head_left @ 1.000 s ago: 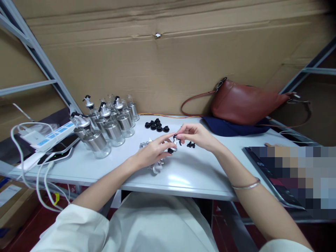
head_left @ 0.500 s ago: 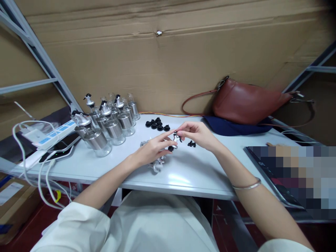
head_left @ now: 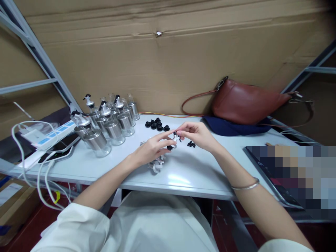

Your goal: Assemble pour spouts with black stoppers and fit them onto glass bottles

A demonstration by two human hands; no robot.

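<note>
My left hand [head_left: 152,149] has its fingers closed around a small silver and black bottle pourer [head_left: 173,140], held tilted above the table. The thumb and forefinger of my right hand [head_left: 197,135] pinch together at the pourer's upper end, where a black part shows. Just what the right fingertips grip there is partly hidden. Under my left hand lie several loose silver pourer parts [head_left: 156,164], half covered by it. A group of black stoppers [head_left: 157,124] sits beyond my hands, and some tiny black pieces [head_left: 191,144] lie beside the right one.
Several glass bottles with metal sleeves [head_left: 114,130] stand at the left, some topped with pourers. Beyond them are a power strip [head_left: 56,134], phones and white cables. A brown bag [head_left: 244,101] rests on dark blue cloth at the back right. A dark tray-like object [head_left: 270,178] is at the right.
The pourer is turned slightly between my hands. Both hands stay in nearly the same place, and the things on the table have not moved.
</note>
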